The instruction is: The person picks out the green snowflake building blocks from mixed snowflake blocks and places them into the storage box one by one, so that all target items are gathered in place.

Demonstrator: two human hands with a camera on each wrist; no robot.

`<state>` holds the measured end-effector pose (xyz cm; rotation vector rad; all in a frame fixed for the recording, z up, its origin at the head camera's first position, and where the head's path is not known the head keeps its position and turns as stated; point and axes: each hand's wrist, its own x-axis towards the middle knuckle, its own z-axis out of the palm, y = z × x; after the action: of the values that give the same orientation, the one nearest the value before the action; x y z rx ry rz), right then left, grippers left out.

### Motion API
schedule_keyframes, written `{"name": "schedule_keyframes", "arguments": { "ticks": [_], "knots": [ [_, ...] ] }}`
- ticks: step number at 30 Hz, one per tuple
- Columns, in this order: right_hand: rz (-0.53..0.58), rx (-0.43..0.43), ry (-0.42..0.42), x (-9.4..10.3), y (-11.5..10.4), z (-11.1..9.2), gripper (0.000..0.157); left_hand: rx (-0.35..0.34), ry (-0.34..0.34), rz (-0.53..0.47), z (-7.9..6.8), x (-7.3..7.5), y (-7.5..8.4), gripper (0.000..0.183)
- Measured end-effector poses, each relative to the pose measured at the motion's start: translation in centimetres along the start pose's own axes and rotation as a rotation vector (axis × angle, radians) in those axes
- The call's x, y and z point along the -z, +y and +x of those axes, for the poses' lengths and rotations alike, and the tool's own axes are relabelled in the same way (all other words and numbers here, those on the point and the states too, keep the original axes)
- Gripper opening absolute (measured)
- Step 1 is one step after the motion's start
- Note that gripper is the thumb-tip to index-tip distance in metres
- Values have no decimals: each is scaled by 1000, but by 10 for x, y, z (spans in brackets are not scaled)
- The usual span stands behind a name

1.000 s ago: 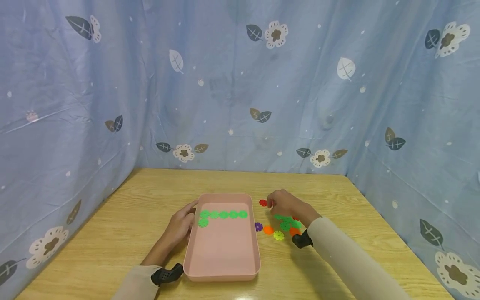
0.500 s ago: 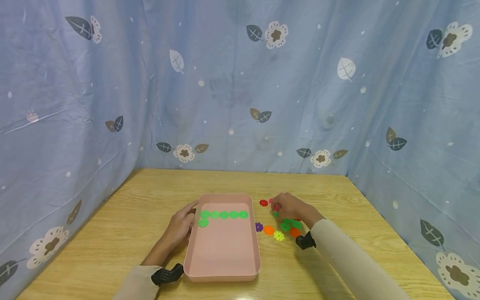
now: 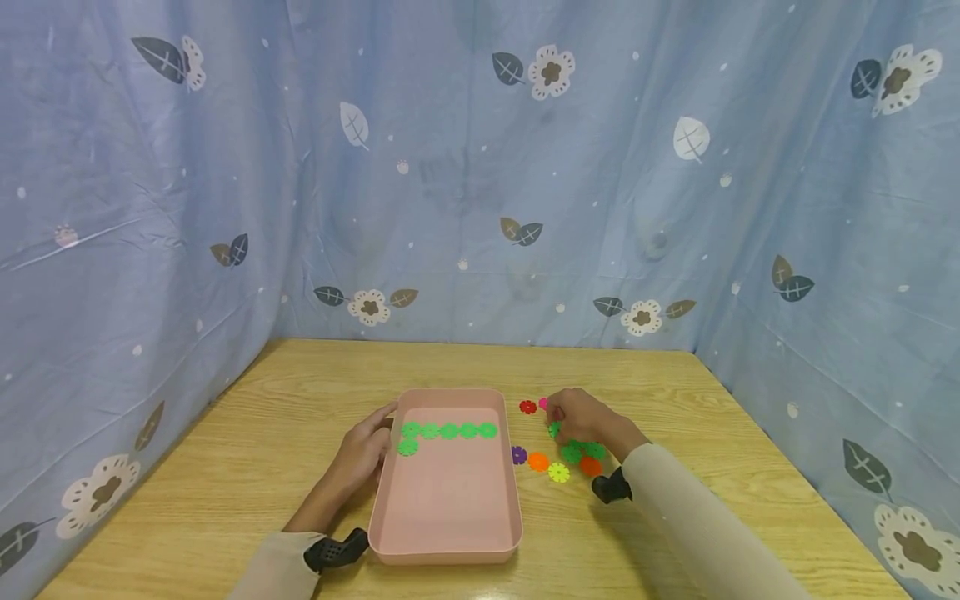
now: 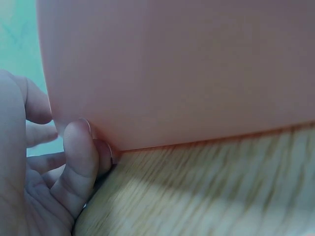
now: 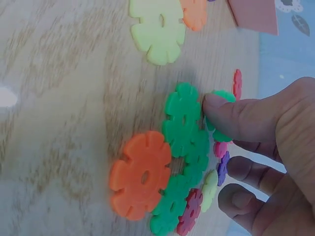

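Left hand (image 3: 352, 458): fingers curled round pink tray (image 3: 450, 508), far-left corner. Six green discs (image 3: 448, 431) in: row of five, one below. Right of tray, on surface (image 3: 300, 433): purple disc (image 3: 519, 455), orange disc (image 3: 538, 462), yellow disc (image 3: 558, 472). Right hand (image 3: 588, 417): fingers pinching another green disc (image 5: 224, 95). Looks partway; loose greens (image 5: 183, 118) left.

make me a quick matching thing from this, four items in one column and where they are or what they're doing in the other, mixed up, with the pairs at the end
1. left hand
2. right hand
3. pink tray
4. purple disc

A. contains green discs
B. lying beside the pink tray's right side
C. touching the pink tray's left side
D. thumb on a green disc

Pairs: 1-C, 2-D, 3-A, 4-B
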<state>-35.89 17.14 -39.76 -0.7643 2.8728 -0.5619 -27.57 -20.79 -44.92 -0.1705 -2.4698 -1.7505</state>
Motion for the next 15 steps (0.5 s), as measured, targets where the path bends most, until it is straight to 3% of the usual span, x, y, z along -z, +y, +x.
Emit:
{"name": "schedule_keyframes", "arguments": {
  "ticks": [7, 15],
  "knots": [
    [144, 25, -14, 0, 1, 2, 17, -2, -23, -28, 0, 0, 0, 62],
    [132, 46, 13, 10, -5, 4, 12, -1, -28, -39, -1, 1, 1, 62]
  ]
}}
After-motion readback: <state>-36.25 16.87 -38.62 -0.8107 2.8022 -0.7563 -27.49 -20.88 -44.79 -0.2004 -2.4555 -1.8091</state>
